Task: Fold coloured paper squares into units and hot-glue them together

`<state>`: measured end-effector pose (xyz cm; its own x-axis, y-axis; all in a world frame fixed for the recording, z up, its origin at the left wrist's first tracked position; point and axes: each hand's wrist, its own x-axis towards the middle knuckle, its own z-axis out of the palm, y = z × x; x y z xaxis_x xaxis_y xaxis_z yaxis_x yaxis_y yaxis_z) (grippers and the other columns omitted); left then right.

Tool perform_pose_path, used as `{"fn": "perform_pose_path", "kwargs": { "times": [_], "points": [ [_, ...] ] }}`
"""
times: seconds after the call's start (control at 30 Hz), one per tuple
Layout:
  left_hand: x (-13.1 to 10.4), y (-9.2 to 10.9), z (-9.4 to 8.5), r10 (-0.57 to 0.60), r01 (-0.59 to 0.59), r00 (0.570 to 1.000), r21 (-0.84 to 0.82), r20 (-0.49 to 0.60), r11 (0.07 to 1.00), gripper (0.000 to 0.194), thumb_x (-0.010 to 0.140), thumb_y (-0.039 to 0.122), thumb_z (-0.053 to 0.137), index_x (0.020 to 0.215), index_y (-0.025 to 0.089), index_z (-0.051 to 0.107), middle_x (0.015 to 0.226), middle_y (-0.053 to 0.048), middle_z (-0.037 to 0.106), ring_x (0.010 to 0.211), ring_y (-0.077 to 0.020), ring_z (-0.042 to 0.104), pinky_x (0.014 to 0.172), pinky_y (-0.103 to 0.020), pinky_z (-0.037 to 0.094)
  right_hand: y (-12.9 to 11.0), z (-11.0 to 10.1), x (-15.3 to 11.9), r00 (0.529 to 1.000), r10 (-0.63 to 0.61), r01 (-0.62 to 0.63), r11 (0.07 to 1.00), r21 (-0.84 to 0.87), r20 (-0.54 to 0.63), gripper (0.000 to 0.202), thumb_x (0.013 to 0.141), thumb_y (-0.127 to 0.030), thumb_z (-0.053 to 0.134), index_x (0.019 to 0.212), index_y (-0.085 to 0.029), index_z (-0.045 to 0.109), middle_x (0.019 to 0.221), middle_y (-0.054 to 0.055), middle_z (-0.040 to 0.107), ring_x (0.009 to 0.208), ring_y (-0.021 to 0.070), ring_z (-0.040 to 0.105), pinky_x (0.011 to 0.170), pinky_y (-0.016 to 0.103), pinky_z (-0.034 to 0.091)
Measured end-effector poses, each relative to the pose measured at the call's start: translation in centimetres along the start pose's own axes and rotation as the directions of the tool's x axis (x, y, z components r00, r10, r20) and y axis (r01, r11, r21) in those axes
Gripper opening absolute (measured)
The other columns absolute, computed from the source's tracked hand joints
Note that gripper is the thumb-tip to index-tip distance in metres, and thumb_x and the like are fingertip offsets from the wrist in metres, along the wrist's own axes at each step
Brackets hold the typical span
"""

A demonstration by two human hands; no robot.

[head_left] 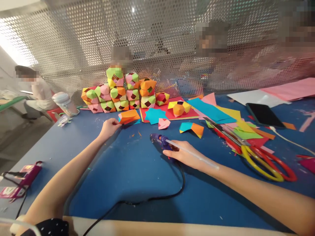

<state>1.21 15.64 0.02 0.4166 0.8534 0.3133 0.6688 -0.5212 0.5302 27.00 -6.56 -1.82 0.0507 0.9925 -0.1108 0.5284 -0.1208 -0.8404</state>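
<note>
At the middle left of the table, my left hand (109,128) pinches the near corner of a folded orange paper piece (129,116), with some blue paper showing beneath it. My right hand (183,152) is wrapped round the handle of a purple glue gun (159,139). A long clear glue stick (194,155) runs out of the gun's back and over my wrist. Just beyond the hands lie a blue star-shaped paper (155,116), a small pink folded paper (163,123) and a blue and orange folded strip (192,128).
Stacked paper balls (118,94) line the back by a perforated metal screen (157,42). Right: large scissors (261,160), paper sheets (214,109), a phone (265,114). Left: a bottle (65,103), a pink power strip (21,182). The black cord (147,199) crosses the front. People sit beyond.
</note>
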Motion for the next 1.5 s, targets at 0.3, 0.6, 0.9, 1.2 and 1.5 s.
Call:
{"fn": "perform_pose_path", "kwargs": {
  "times": [0.3, 0.6, 0.9, 1.2, 1.5],
  "points": [
    [-3.4, -1.1, -1.0, 0.012, -0.005, 0.998, -0.108, 0.064, 0.994, 0.026, 0.064, 0.041, 0.066, 0.059, 0.018, 0.057, 0.064, 0.002, 0.06, 0.061, -0.0129, 0.053, 0.059, -0.024, 0.04, -2.1, 1.4, 2.1, 0.991, -0.105, 0.117, 0.979, 0.166, -0.083, 0.024, 0.075, -0.04, 0.06, 0.077, -0.017, 0.06, 0.069, 0.001, 0.059, 0.064, 0.0146, 0.054, 0.058, 0.026, 0.042],
    [-9.6, -3.0, -8.1, -0.15, 0.135, 0.963, -0.083, -0.223, 0.987, 0.029, 0.076, 0.042, 0.056, 0.061, 0.017, 0.055, 0.057, 0.002, 0.058, 0.058, -0.0126, 0.054, 0.056, -0.023, 0.04, -11.2, 7.0, 9.4, 0.953, -0.283, 0.302, 0.889, 0.343, -0.104, 0.031, 0.074, -0.044, 0.063, 0.069, -0.014, 0.059, 0.065, 0.003, 0.061, 0.06, 0.0122, 0.055, 0.058, 0.024, 0.043],
    [-16.3, -2.0, -12.1, -0.354, 0.228, 0.774, -0.291, -0.526, 0.929, 0.025, 0.079, 0.04, 0.055, 0.071, 0.017, 0.057, 0.067, 0.002, 0.063, 0.057, -0.0128, 0.063, 0.058, -0.023, 0.048, -16.9, 18.6, 19.2, 0.974, -0.227, 0.221, 0.948, 0.23, -0.002, 0.034, 0.089, -0.043, 0.051, 0.085, -0.011, 0.062, 0.084, 0.004, 0.065, 0.075, 0.0138, 0.061, 0.069, 0.029, 0.05],
    [-19.2, -0.8, -10.6, 0.01, 0.036, 0.879, 0.088, -0.477, 0.995, 0.029, 0.078, 0.031, 0.058, 0.052, 0.018, 0.054, 0.051, 0.003, 0.054, 0.047, -0.0099, 0.049, 0.048, -0.022, 0.038, -17.1, 19.7, 21.6, 0.981, -0.174, 0.17, 0.984, 0.045, 0.085, 0.03, 0.089, -0.033, 0.054, 0.115, -0.017, 0.055, 0.116, 0.007, 0.056, 0.1, 0.0201, 0.058, 0.084, 0.039, 0.05],
    [-18.4, 1.9, -8.2, 0.148, -0.141, 0.957, 0.044, -0.25, 0.989, 0.019, 0.081, 0.025, 0.054, 0.064, 0.02, 0.062, 0.061, 0.0, 0.062, 0.054, -0.0115, 0.054, 0.055, -0.023, 0.043, -15.0, 15.8, 19.6, 0.966, -0.236, 0.209, 0.952, 0.225, 0.103, 0.029, 0.087, -0.041, 0.054, 0.089, -0.013, 0.063, 0.086, 0.005, 0.065, 0.08, 0.0169, 0.061, 0.073, 0.029, 0.049]
  ]
}}
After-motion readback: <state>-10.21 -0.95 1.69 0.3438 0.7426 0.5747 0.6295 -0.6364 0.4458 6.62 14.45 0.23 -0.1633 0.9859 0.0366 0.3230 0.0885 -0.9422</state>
